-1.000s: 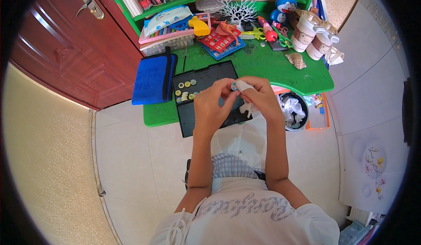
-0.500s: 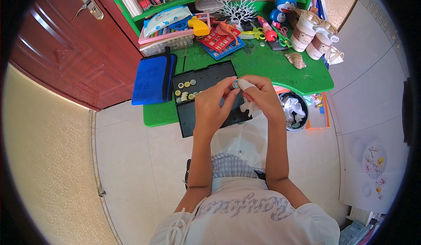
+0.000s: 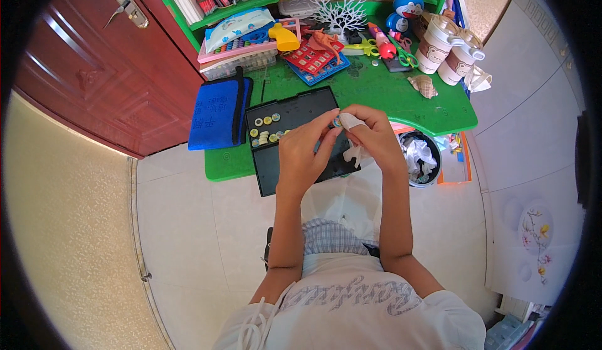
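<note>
Between the fingertips of my left hand (image 3: 300, 152) is a small round disc (image 3: 337, 122) with a coloured face. My right hand (image 3: 381, 142) pinches a white wipe (image 3: 352, 122) against that same disc, and a loose end of the wipe hangs below the fingers. Both hands are closed and nearly touch each other. Under them lies an open black folding case (image 3: 295, 107). Several similar round pieces (image 3: 268, 120), some yellowish and some showing pale sides, rest in its left part. My left hand hides part of the case and perhaps more pieces.
A blue fabric pouch (image 3: 216, 113) lies left of the case on the green desk (image 3: 376, 93). Farther back are a white coral-shaped stand (image 3: 340, 15), red and blue cards, scissors, a conch shell (image 3: 422, 86) and two cups (image 3: 437, 44). A lined bin (image 3: 419, 159) stands below the desk's right side.
The disc has tilted slightly between my fingertips, and the fingers of my right hand have shifted a little with the wipe. Everything else looks the same.
</note>
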{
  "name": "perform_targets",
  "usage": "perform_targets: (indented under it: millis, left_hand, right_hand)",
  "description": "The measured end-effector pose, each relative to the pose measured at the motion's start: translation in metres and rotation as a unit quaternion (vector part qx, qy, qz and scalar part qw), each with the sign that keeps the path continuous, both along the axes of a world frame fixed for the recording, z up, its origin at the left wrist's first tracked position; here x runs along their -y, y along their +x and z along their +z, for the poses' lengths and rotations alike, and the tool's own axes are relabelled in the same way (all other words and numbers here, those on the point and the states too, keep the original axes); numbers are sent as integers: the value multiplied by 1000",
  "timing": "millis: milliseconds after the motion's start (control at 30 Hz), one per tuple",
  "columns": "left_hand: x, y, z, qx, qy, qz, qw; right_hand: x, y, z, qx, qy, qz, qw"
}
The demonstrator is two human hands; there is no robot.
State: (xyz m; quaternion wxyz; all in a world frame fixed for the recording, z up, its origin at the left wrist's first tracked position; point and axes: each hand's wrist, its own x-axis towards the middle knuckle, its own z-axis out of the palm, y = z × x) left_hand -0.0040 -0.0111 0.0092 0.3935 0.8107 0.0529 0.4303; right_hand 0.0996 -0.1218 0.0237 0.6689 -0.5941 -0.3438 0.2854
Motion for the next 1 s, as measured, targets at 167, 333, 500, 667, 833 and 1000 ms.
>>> perform_targets:
  millis: [167,333,500,667,833,1000]
  left_hand:
    - [0,-1,0,-1,-5,-1,1000]
    - [-3,-1,-2,-1,26,-8,1000]
    - [-3,-1,-2,2,25,-6,1000]
    - [-2,-1,-1,-2,19,-5,1000]
    - [-2,0,-1,7,22,-5,1000]
    - [-1,-3,3,-1,15,-7,1000]
  right_hand:
    - [0,-3,5,5,-7,-9,1000]
    - [1,-5,8,0,-27,-10,1000]
    - [0,-4,5,-5,-17,-3,1000]
    - [0,-3,3,-15,-2,12,1000]
    - [1,-3,4,-8,-15,12,1000]
    - [3,-1,5,8,-24,22,999]
